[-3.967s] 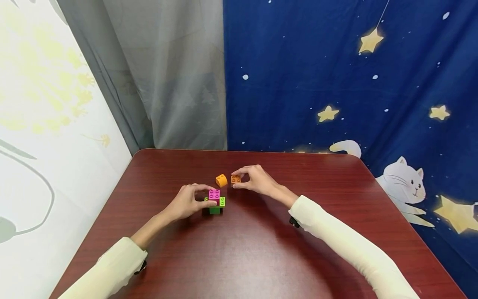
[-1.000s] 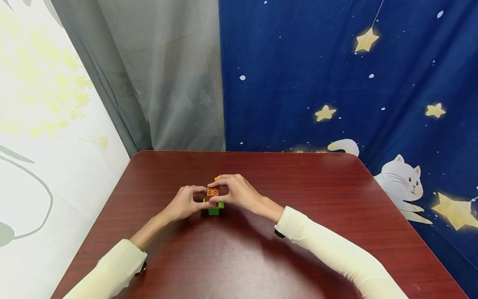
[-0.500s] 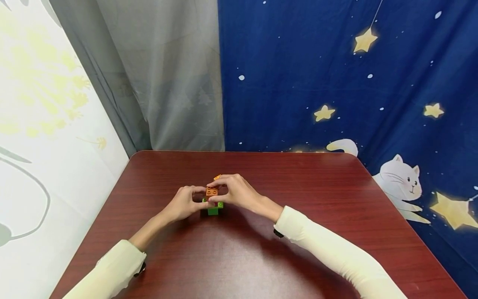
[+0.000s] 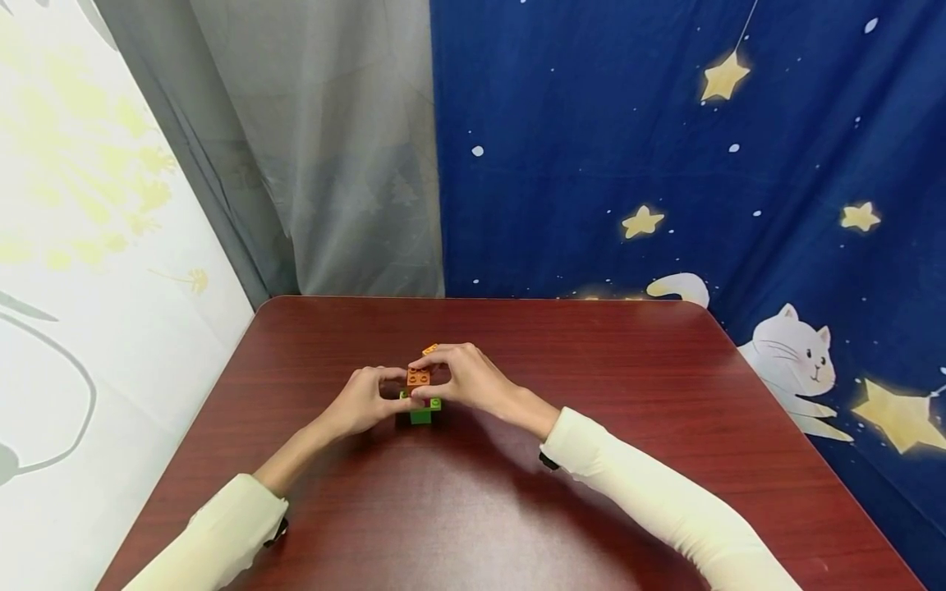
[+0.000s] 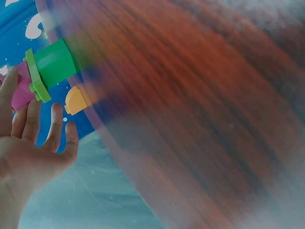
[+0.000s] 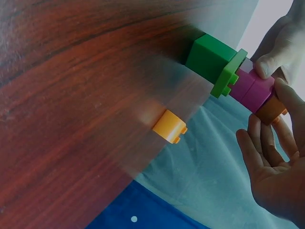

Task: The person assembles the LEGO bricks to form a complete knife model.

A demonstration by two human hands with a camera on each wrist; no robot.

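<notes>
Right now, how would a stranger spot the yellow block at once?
On the table, find the tower between the left hand and right hand. Just beyond it, partly behind the right hand in the head view, stands the yellow block. Unlike the tower's boxy pieces, it has a curved side and stands alone.

On the worktop (image 4: 473,509), between left hand (image 4: 367,400) and right hand (image 4: 475,379), stands 1 brick stack (image 6: 228,74), top brick (image 6: 269,109) uppermost; 1 loose brick (image 6: 170,126) lies behind; curtains (image 4: 562,148) hang beyond.
</notes>
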